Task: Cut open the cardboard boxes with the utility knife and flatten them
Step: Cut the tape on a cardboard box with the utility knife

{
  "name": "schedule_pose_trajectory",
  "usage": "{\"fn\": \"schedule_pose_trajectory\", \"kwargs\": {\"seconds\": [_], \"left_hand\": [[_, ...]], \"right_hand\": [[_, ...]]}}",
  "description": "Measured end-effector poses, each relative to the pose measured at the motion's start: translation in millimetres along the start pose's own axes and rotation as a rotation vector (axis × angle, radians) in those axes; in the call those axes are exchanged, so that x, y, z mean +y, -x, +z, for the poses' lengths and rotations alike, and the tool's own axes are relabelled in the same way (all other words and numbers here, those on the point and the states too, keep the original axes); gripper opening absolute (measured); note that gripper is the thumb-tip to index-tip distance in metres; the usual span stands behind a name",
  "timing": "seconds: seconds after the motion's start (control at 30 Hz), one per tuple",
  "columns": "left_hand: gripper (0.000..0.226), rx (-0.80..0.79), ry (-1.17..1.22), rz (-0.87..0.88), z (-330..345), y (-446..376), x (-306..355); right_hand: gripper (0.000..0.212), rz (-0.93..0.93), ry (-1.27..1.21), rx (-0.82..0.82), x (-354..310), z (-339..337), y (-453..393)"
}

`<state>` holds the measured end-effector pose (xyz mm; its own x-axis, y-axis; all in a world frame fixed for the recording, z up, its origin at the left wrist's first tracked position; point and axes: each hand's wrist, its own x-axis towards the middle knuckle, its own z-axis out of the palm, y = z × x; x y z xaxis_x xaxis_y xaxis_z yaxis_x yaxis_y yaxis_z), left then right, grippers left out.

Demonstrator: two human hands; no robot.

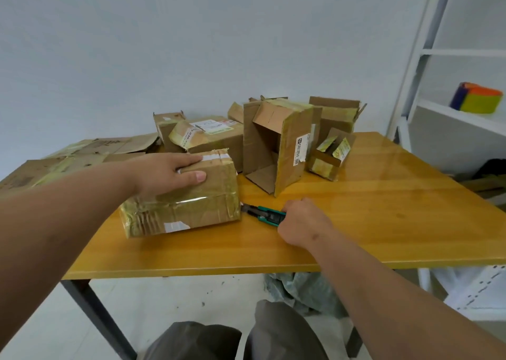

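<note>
Brown taped cardboard box (182, 198) near the yellow wooden table's (369, 217) front edge, my left hand (169, 172) flat and open on top, my right hand (304, 222) closed around the green-and-black utility knife (264, 214) — tip just beside the box, more boxes behind.

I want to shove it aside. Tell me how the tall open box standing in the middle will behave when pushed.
The tall open box is probably light, since its inside shows empty. Standing on end with loose flaps at its base, it seems apt to tip rather than slide. Its walls may flex, as the open side gives no bracing.
</note>
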<state>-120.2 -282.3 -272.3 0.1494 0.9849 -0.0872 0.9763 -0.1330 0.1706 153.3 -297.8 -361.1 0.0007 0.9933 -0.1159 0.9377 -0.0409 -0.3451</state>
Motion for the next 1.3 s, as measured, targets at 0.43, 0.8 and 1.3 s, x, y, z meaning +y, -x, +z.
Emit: {"fn": "schedule_pose_trajectory", "kwargs": {"seconds": [0.43,0.8,1.3], "left_hand": [[0.111,0.12,-0.072,-0.05,-17.6,-31.1,-1.2],[0.111,0.117,-0.074,-0.075,-18.7,-43.2,-2.3],[0.108,0.134,-0.047,-0.115,-16.0,-37.5,2.3]], "right_hand": [[0.014,-0.001,-0.441,0.126,8.3,-3.6,-21.6],[0.015,-0.326,-0.919,0.127,-19.8,-5.6,-14.7],[0.023,-0.499,-0.727,0.263,-16.0,7.1,-27.5]]}}
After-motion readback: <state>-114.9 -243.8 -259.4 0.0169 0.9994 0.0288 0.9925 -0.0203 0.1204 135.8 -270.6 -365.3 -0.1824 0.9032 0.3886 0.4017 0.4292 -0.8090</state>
